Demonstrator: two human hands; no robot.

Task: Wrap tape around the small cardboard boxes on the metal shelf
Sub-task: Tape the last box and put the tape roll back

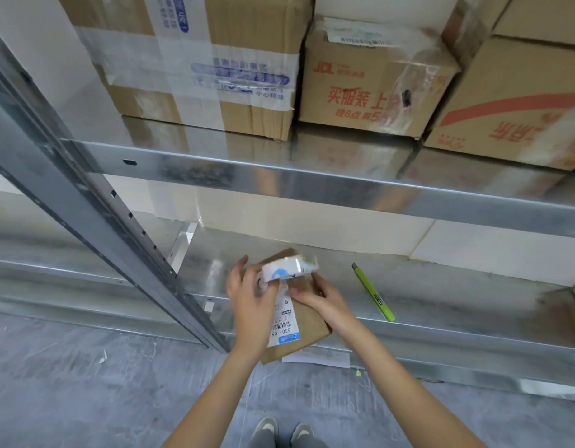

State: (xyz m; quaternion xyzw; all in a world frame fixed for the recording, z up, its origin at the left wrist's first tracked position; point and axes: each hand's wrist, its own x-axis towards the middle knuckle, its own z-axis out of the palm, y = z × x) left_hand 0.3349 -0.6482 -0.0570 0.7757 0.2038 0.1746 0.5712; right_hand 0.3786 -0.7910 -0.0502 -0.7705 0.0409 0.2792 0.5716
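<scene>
Grey concrete floor point(85, 383) is lying under a metal shelf point(441, 286), and 3 large cartons are sitting on the tier above: a taped carton point(215, 76), a JDL carton point(370, 82) and a red-striped carton point(519, 101). On the lower tier a small box point(307, 321) with a white label point(284, 318) is resting near the front edge, partly overhanging it. The left hand point(250, 295) is gripping a tape roll point(287, 268), blurred, just over the box's far end, its fingers curled round the roll. The right hand point(325, 302) is pressing down on the box top, its fingers looking fairly straight. A green cutter point(373, 292) is lying on the shelf, right of the box and apart from it. A paper sheet point(318, 358) is showing below the box.
</scene>
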